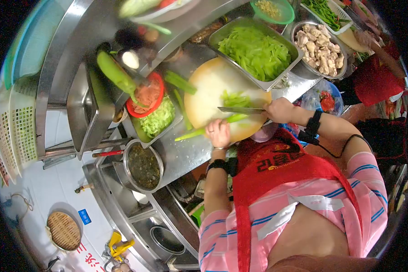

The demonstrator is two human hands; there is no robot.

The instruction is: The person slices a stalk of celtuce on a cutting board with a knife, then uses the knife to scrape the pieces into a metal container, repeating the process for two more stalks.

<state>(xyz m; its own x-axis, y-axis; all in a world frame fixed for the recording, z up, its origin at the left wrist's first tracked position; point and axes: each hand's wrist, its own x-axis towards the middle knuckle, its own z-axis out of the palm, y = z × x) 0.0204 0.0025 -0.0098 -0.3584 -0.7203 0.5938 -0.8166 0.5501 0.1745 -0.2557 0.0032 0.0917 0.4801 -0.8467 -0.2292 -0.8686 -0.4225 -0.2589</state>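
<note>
My right hand (279,110) is closed round the handle of a knife (242,110), its blade lying across a long green stalk (190,134) on the round cutting board (204,77). My left hand (218,133) presses on that stalk near the board's front edge, fingers curled over it. Cut green pieces (235,98) lie just beyond the blade. Another thick green length (180,82) rests at the board's left edge. Behind the board stands a steel pan (264,85) holding sliced green vegetable (254,52).
Left of the board, a red bowl (160,100) of pinkish shreds sits over a tray of shredded greens (156,120). A pot (159,179) of dark contents is nearer. At right, a steel bowl holds meat pieces (319,47). Another person's arm (385,59) shows at upper right.
</note>
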